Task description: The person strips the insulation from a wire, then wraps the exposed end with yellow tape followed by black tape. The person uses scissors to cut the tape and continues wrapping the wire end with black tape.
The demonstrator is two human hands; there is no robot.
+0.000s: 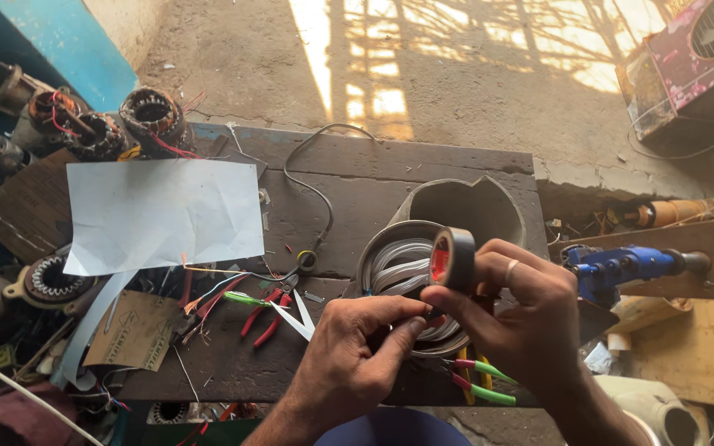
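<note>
My right hand holds a roll of black tape with a red core upright between thumb and fingers, a ring on one finger. My left hand meets it from the left, fingertips pinching at the tape's loose end or a wire near the roll's lower edge; exactly what they pinch is hidden. Both hands hover over a motor stator with pale winding wires lying on the dark wooden workbench. Green and pink sleeved wires stick out below my right hand.
A white sheet of paper lies on the bench's left. Red-handled pliers, scissors and loose wires sit beside my left hand. Several wound stators stand at the back left. A blue tool rests at the right, a fan unit beyond.
</note>
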